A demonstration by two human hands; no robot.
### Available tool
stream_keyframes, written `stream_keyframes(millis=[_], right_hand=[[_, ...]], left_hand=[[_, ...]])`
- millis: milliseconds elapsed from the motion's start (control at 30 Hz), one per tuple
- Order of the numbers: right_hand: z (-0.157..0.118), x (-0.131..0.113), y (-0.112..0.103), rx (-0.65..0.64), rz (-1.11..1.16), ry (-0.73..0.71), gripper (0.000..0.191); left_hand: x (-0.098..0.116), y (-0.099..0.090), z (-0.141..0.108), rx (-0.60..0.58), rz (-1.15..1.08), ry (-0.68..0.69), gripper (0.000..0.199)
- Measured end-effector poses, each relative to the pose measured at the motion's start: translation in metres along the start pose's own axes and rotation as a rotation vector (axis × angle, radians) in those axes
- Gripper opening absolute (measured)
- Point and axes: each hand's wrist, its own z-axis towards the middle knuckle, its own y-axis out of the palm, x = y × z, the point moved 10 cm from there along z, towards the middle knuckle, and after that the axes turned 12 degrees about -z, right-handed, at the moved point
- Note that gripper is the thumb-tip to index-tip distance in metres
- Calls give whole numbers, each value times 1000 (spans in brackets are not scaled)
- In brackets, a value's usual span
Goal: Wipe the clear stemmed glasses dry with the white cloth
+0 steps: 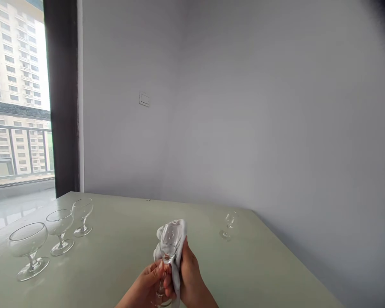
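Near the table's front, my left hand [152, 278] pinches the stem of a clear stemmed glass [171, 239], which stands upright with its foot low in the view. A white cloth [181, 226] lies behind and along the right side of the bowl. My right hand [191, 269] is wrapped round the cloth and presses it to the glass from the right; some of its fingers are hidden by the cloth.
Three wide stemmed glasses stand in a row on the left: a near one [28, 244], a middle one [60, 226] and a far one [82, 214]. Toward the right rear is a smaller glass [229, 222]. The pale green table [259, 265] meets grey walls; a window is at left.
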Motion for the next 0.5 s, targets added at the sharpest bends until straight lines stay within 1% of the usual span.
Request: stream_keyframes(millis=[33, 133, 233, 300, 400, 467, 500], right_hand=[[1, -1, -4, 19, -39, -24, 64], [2, -11, -15, 101, -177, -201, 62], [4, -10, -16, 113, -340, -276, 63], [5, -9, -7, 49, -413, -324, 60], [2, -14, 12, -99, -418, -411, 50], [1, -17, 15, -130, -381, -430, 45], [2, -17, 14, -122, -357, -424, 44]], left_hand=[[1, -4, 1, 35, 12, 18, 31], [8, -15, 1, 141, 22, 105, 28], [16, -20, -1, 201, 45, 169, 34], [19, -20, -3, 229, 75, 185, 35], [21, -22, -4, 266, 123, 201, 34], [22, -25, -3, 282, 172, 215, 34], [26, -30, -3, 314, 215, 244, 36]])
